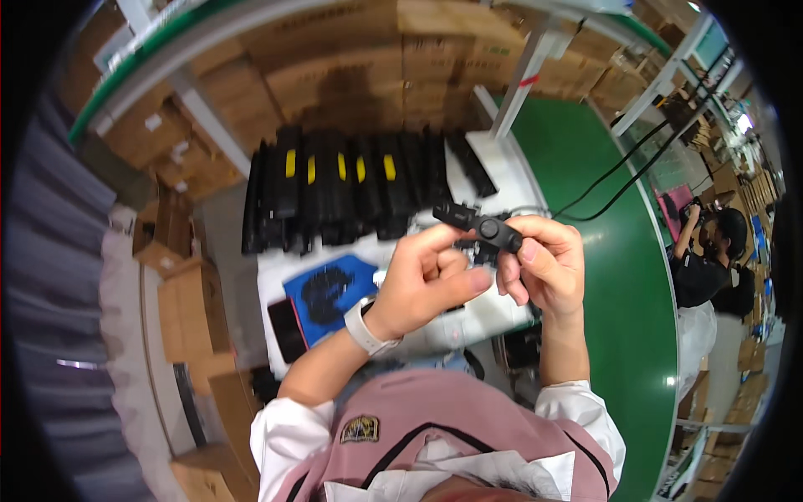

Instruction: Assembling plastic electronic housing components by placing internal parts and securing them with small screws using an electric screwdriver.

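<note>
The small black plastic part [481, 227], elongated with a round boss near its right end, is held up above the white worktop [502, 180], between both hands. The right hand [544, 263] closes its thumb and fingers around the part's right end; the left hand [427, 280] is curled, thumb and forefinger pinching at the part's underside, though the exact contact is hidden behind the fingers. Much of the part's lower side is covered by the hands, and its fine detail is too small to make out. A white wristwatch [365, 328] sits on the left wrist.

Below the hands, on the worktop, lies a blue tray [330, 293] holding dark pieces whose shape is unclear, and a dark flat phone-like slab [288, 329] just left of it. Farther off stands a row of black housings [351, 192], several carrying a small yellow oblong label near the top. To the right runs a green conveyor belt [602, 251], crossed by black cables [636, 167]. White frame posts [523, 84] rise at the far side.

Brown cardboard boxes [351, 67] are stacked along the far wall, with more on the floor at the left [192, 309]. At the far right another person [711, 259] in dark clothing is partly cut off by the picture's rim.
</note>
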Demonstrator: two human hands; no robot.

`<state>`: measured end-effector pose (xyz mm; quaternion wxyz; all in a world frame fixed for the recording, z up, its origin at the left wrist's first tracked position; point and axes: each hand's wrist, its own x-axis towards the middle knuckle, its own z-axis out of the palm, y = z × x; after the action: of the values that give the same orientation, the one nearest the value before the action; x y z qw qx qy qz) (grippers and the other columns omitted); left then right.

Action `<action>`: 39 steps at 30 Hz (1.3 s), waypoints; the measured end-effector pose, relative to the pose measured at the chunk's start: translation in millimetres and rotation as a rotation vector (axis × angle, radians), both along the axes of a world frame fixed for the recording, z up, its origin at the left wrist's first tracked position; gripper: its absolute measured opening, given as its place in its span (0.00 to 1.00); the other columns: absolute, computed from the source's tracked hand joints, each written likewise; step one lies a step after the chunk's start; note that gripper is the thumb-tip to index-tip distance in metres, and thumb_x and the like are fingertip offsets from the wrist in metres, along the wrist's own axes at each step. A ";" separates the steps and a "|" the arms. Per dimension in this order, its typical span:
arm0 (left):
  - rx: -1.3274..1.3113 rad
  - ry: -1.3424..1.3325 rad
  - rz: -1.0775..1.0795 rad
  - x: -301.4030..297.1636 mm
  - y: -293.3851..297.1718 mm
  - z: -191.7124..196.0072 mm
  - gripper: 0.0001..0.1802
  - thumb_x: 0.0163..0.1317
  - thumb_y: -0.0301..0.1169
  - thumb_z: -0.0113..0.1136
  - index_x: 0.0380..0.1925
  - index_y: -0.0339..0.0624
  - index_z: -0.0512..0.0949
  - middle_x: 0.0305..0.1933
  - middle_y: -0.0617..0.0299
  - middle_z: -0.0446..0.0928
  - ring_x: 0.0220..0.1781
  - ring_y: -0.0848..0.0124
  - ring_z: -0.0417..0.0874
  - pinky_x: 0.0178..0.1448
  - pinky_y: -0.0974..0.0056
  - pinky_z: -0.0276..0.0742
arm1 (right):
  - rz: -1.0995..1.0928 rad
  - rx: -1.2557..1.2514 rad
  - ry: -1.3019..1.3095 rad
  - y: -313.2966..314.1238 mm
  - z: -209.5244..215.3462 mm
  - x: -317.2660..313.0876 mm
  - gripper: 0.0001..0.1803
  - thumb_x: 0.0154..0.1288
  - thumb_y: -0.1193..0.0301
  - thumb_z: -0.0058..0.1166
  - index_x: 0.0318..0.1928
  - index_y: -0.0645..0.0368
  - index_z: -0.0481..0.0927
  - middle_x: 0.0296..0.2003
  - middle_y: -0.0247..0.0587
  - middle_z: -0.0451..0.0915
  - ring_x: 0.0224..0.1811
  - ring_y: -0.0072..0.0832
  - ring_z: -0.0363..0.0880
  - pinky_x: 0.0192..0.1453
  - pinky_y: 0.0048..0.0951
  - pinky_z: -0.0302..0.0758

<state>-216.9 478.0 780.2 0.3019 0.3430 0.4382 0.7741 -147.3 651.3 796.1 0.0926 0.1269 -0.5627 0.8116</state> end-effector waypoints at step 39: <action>-1.020 0.487 0.795 56.9 -65.0 -282.6 0.07 0.52 0.30 0.64 0.23 0.37 0.79 0.09 0.69 0.60 0.12 0.81 0.57 0.18 0.71 0.51 | 0.087 0.664 -0.241 -19.6 -313.2 2.6 0.06 0.51 0.74 0.58 0.32 0.61 0.79 0.20 0.33 0.77 0.20 0.16 0.71 0.25 0.18 0.66</action>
<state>-160.0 413.0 497.6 0.0116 0.1354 0.8954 0.4241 -144.7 631.7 482.9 -0.0554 0.0775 -0.7966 0.5969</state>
